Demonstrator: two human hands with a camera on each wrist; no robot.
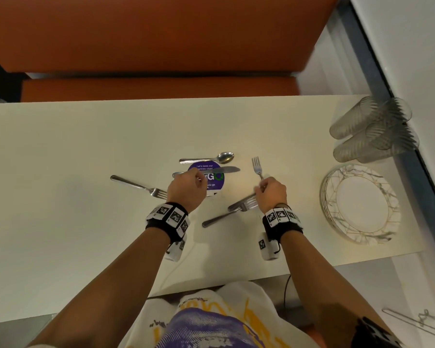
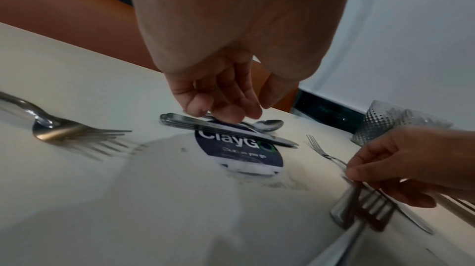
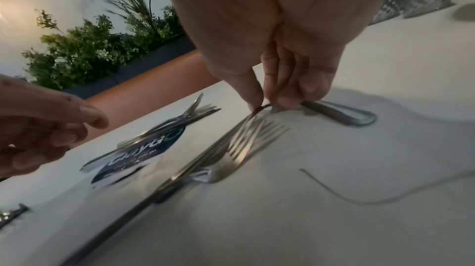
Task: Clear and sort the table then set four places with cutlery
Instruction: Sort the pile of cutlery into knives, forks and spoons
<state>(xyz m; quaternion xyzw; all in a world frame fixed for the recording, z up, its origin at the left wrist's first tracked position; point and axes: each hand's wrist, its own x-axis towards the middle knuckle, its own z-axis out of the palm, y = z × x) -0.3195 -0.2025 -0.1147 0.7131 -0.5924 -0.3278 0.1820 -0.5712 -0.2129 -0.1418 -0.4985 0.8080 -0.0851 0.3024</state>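
On the white table [image 1: 60, 172], my left hand [image 1: 197, 180] hovers over stacked knives [image 1: 227, 169] that lie across a purple round sticker [image 1: 215, 183]. Its relaxed fingertips [image 2: 226, 115] touch the knives [image 2: 231, 131] from above, with the thumb held apart. A spoon [image 1: 211, 158] lies just beyond them. My right hand [image 1: 260, 188] pinches the neck of a fork [image 1: 256, 164] whose tines point away from me; the pinch [image 3: 270, 103] shows in the right wrist view. Another fork [image 1: 138, 185] lies to the left. A further fork crossed with a second piece of cutlery [image 1: 226, 214] lies under my right wrist.
A stack of marbled plates [image 1: 328, 197] sits at the table's right end, with several clear ribbed glasses [image 1: 372, 129] lying on their sides behind it. An orange bench [image 1: 161, 46] runs along the far edge. A wall closes the right side. A thin cable [image 3: 359, 201] trails on the table.
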